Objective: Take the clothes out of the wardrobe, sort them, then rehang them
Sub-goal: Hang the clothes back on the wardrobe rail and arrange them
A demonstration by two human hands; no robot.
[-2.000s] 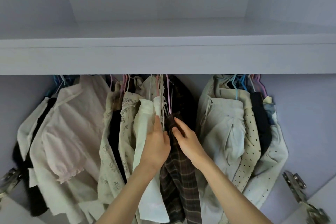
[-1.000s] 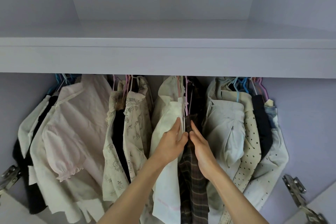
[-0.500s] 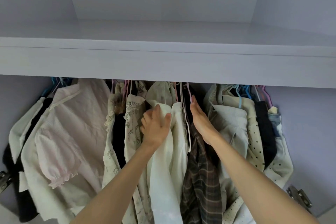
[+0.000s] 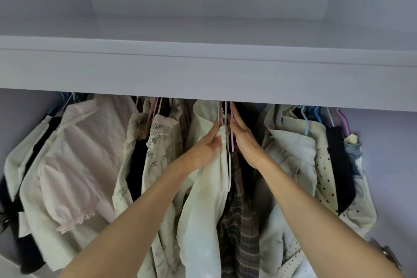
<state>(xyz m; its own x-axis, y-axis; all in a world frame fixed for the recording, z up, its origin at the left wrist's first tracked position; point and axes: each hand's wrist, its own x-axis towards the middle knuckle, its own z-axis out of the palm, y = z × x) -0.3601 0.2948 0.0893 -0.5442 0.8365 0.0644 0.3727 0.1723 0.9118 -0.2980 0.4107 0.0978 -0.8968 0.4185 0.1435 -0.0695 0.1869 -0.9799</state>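
Inside the wardrobe, clothes hang in a row on coloured hangers under a shelf. My left hand grips the shoulder of a white garment in the middle of the row. My right hand lies beside it, its fingers straight and pointing up along thin pink and white hangers. A dark plaid garment hangs below and between my hands. The rail and the hanger hooks are hidden behind the shelf front.
The thick white shelf crosses the view just above my hands. A pale pink puff-sleeved blouse and a floral shirt hang to the left. A cream jacket, polka-dot garment and blue hangers hang right. A door hinge shows at the lower right.
Both hands have risen from the garments' fronts to the hanger necks under the shelf. The white and plaid garments shifted right, and my view has tilted upward.
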